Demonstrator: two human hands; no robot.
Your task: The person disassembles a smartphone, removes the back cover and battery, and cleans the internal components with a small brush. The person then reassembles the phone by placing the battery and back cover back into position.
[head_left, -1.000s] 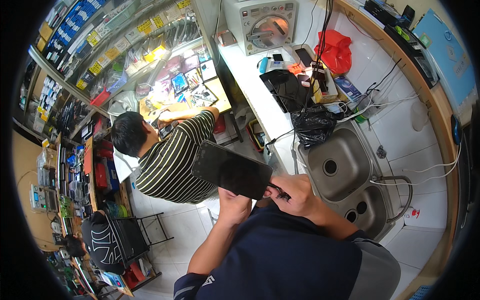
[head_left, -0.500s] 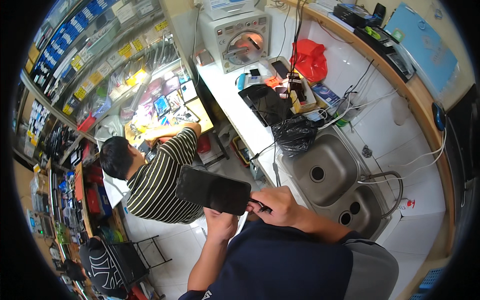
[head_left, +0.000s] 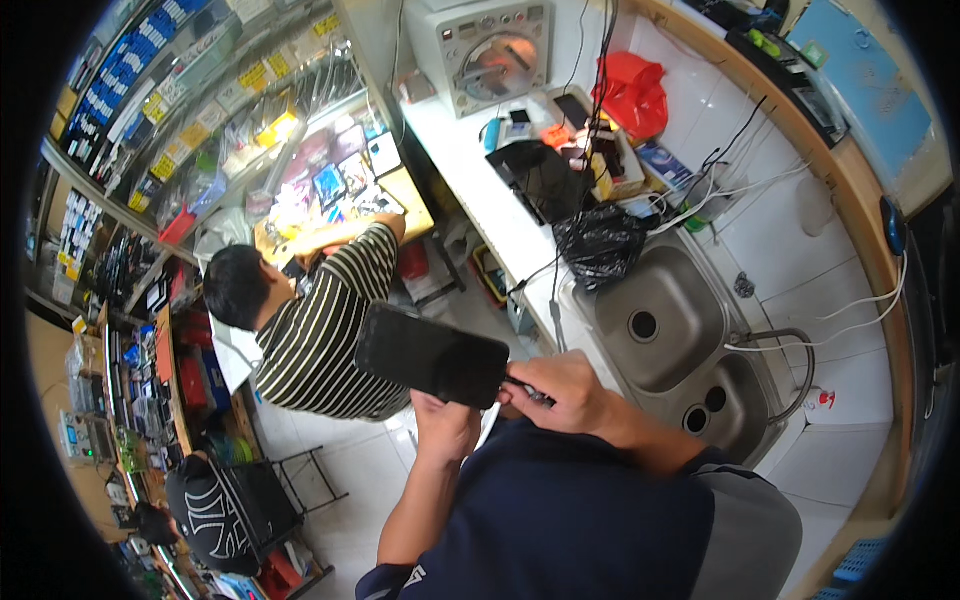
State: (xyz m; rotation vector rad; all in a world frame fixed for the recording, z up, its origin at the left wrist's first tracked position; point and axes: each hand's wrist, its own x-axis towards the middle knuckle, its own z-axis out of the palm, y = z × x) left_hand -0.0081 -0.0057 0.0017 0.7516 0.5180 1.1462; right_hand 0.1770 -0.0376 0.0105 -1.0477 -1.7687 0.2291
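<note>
Gripping a dark phone (head_left: pixel 432 353) by its lower edge in the left hand (head_left: pixel 447 428), and curling the right hand (head_left: pixel 565 390) around a small black piece (head_left: pixel 530 389) at the phone's right end, too unclear to name. Held in mid-air above the tiled floor (head_left: pixel 355 455), just beyond the navy shirt (head_left: pixel 590 510), dark face upward; covering part of a seated co-worker's striped shirt (head_left: pixel 325 350). Ahead of that co-worker, on a wooden tabletop (head_left: pixel 405 195), a crowd of small parts (head_left: pixel 330 185), with packed shelves (head_left: pixel 200 120) nearby. To the right, set into the white tabletop (head_left: pixel 528 245), a steel sink (head_left: pixel 680 300) with a bent hose (head_left: pixel 808 370). At the sink's far corner, a black plastic bag (head_left: pixel 600 243); farther along, an open box (head_left: pixel 628 187), a red bag (head_left: pixel 632 95) and a grey machine (head_left: pixel 495 60) with a round window. Draped near the sink, loose white cables (head_left: pixel 690 212). Reaching up with the left forearm from the lower edge, wrist nearly straight; angling the right forearm in from the right, knuckles up.
</note>
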